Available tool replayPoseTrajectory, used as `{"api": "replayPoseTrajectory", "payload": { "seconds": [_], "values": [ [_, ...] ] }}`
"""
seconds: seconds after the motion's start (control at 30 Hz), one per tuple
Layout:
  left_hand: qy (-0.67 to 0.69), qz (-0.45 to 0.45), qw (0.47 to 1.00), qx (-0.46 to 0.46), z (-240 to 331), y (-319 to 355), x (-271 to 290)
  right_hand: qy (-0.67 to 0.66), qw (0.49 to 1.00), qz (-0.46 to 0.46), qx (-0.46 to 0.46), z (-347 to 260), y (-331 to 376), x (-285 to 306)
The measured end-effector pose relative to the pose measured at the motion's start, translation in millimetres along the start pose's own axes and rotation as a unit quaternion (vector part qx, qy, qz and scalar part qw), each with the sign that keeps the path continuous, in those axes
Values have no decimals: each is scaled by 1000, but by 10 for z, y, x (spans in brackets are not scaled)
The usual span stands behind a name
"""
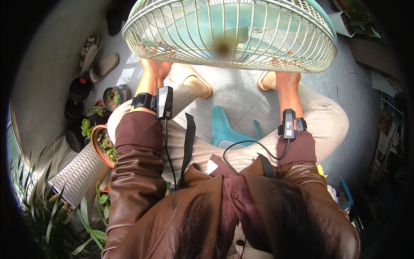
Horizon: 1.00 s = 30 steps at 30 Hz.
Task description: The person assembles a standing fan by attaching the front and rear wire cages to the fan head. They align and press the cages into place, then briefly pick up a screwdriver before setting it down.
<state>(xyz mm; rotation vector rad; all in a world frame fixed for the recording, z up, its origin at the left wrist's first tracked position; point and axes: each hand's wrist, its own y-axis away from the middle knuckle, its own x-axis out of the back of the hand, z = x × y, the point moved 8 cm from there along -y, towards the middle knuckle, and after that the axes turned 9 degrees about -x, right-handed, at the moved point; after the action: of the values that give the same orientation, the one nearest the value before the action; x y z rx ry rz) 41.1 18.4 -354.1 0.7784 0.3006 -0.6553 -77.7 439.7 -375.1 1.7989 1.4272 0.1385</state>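
Observation:
An electric fan head (pixel 224 32) fills the top of the view, with a pale wire guard and light teal blades inside it. It is tilted, and the middle of its grille looks blurred and dark. My left hand (pixel 156 65) grips the guard's near lower edge on the left, its fingers partly seen through the wires. On the right side of the same edge, my right hand (pixel 286 77) holds the guard, with its fingertips partly behind the wires. Each wrist wears a black strapped device with a cable.
Below the fan, part of a teal plastic stool (pixel 222 125) shows between my legs. Potted succulents (pixel 113 98), dumbbells (pixel 79 90) and slippers (pixel 105 68) are on the left. Leafy plants (pixel 92 224) and a white ribbed pot (pixel 79 175) stand at lower left. A shelf (pixel 381 144) is at right.

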Motion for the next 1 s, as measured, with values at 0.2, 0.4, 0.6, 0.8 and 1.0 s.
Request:
{"api": "replayPoseTrajectory", "payload": {
  "seconds": [0.2,0.4,0.6,0.8,1.0],
  "values": [
    [-12,-11,999,35,-24,38,-18,11,1000,11,1,-4,34,-20],
    [1,-25,1000,13,-4,34,-69,-3,1000,6,-9,-3,51,-62],
    [17,3,1000,7,-25,23,-7,-39,999,-7,-21,47,-40,-4],
    [26,23,999,6,-25,19,23,-36,999,-16,-10,53,-73,15],
    [38,-26,998,-32,34,41,-97,-54,998,-10,-6,50,-77,47]
  ]
}}
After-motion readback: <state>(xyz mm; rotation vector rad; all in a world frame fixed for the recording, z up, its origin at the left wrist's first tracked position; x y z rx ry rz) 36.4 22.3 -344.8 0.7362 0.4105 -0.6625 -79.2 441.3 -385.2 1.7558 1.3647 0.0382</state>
